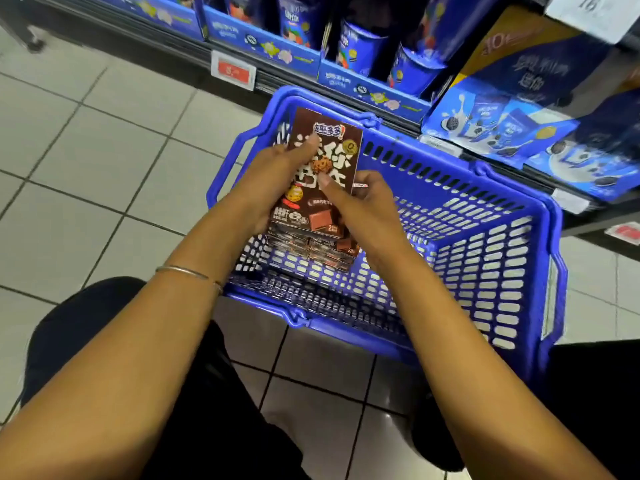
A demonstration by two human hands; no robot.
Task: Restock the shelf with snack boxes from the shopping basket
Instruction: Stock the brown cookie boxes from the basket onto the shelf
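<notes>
Grip first: your left hand (273, 178) holds the left side of a stack of brown boxes (325, 140), thumb laid across the top face, the other fingers hidden beneath. Your right hand (367, 209) clasps the right side the same way, thumb on the print, fingers curled round the edge. Between them the stack is squeezed together, several boxes deep, its far end tipped up toward the shelf (277, 77). It sits over the left end of the basket (502, 271), with its near end down inside; you cannot tell whether that end rests on the basket's bottom. The basket stands on the floor (104, 150), just in front of the shelf, where blue packs (502, 126) and tubs (360, 46) are lined up, with a red tag (233, 71) on the rail. A bangle (187, 271) rings your left wrist. Your knees (86, 323), in black, flank the basket's near rim.
</notes>
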